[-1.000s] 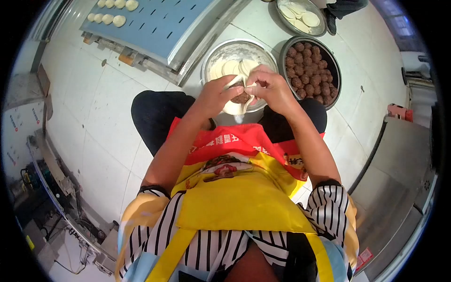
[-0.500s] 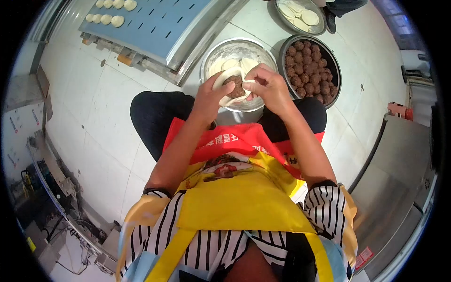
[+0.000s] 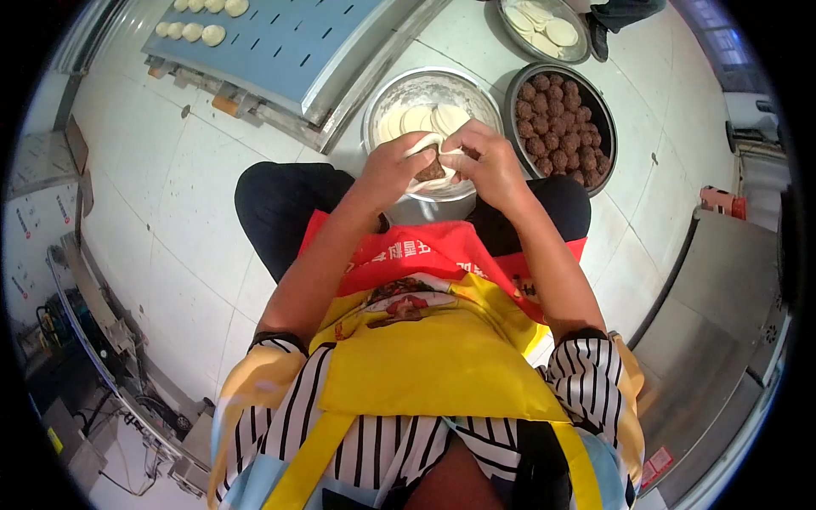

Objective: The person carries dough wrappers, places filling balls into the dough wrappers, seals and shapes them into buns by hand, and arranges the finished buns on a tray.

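Observation:
Between my hands is a filled bun (image 3: 431, 170), a round of white dough folded up around a ball of brown meat filling that still shows in the middle. My left hand (image 3: 393, 167) cups its left side, thumb on the filling. My right hand (image 3: 486, 163) pinches the dough edge at the right with thumb and fingers. Just beyond the hands stands a steel bowl (image 3: 374, 127) holding flat dough rounds (image 3: 418, 119). To its right, a dark round pan (image 3: 606, 110) is full of meat balls (image 3: 557, 127).
Another pan of dough rounds (image 3: 535, 27) stands at the far right, near a person's shoe (image 3: 597, 38). A blue slotted conveyor (image 3: 272, 42) carries several pale dough balls (image 3: 200, 32) at upper left. A steel cabinet (image 3: 714, 314) stands at right.
The dough has closed further around the filling, so less meat shows. My hands have drawn closer together, and more of the bowl's dough rounds are visible.

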Action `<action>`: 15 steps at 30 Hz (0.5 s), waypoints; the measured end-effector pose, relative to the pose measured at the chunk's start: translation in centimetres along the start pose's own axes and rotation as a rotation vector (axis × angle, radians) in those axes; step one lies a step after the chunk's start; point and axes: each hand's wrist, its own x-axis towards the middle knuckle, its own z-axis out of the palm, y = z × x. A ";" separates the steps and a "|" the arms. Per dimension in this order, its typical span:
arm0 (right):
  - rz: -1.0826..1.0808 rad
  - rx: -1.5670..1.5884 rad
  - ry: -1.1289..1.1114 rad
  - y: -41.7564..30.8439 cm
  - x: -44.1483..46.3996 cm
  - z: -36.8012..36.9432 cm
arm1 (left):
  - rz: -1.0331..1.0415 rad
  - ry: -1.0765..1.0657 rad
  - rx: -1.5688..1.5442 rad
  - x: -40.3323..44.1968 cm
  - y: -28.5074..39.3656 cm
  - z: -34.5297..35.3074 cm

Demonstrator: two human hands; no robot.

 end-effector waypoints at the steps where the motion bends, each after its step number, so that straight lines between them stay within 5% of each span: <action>1: -0.026 0.010 0.009 0.0 -0.1 0.1 | 0.011 -0.037 -0.003 0.0 0.0 -0.3; 6: -0.080 -0.029 0.040 0.6 -0.5 0.9 | -0.130 -0.242 -0.022 1.2 -0.2 -1.5; 8: 0.151 0.065 0.192 -0.4 -0.6 1.0 | -0.166 -0.120 -0.082 1.0 1.2 -0.9; 10: 0.243 0.085 0.336 -1.2 -0.2 0.9 | 0.306 0.064 0.115 0.9 -2.9 0.3; 12: 0.184 -0.034 0.277 -0.2 -0.1 1.1 | 0.006 0.180 -0.494 0.1 -2.5 2.3; 15: 0.099 -0.077 0.160 0.2 -0.2 0.7 | -0.190 0.076 -0.736 -0.5 -1.2 1.9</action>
